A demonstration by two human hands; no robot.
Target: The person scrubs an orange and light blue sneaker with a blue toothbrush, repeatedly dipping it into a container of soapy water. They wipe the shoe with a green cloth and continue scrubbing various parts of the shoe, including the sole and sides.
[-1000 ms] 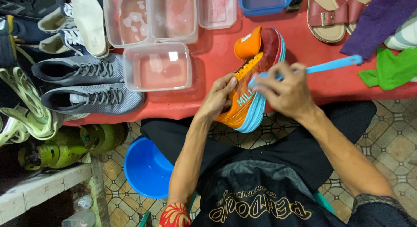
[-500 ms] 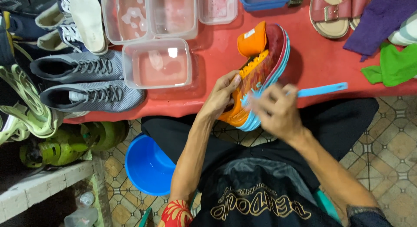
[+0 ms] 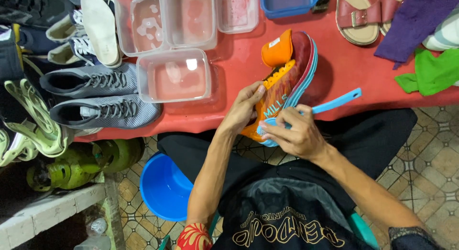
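Observation:
An orange sports shoe (image 3: pixel 283 78) with a light blue sole and dark red bottom lies tilted on its side at the front edge of the red table (image 3: pixel 344 73). My left hand (image 3: pixel 241 109) grips its orange upper near the toe. My right hand (image 3: pixel 294 133) holds a light blue brush (image 3: pixel 334 103) by the head end, pressed against the sole near the toe, with the handle pointing up to the right.
Clear plastic tubs (image 3: pixel 174 75) of water stand left of the shoe, a blue tub (image 3: pixel 287 1) behind. Grey sneakers (image 3: pixel 103 111) and other shoes lie at the left. Sandals (image 3: pixel 356 16), a purple cloth (image 3: pixel 416 20) and a green cloth (image 3: pixel 430 70) are at right. A blue bucket (image 3: pixel 165 188) sits on the tiled floor.
My right hand has slid the brush down along the sole toward the toe, and the handle has swung lower. The left hand keeps its hold on the shoe.

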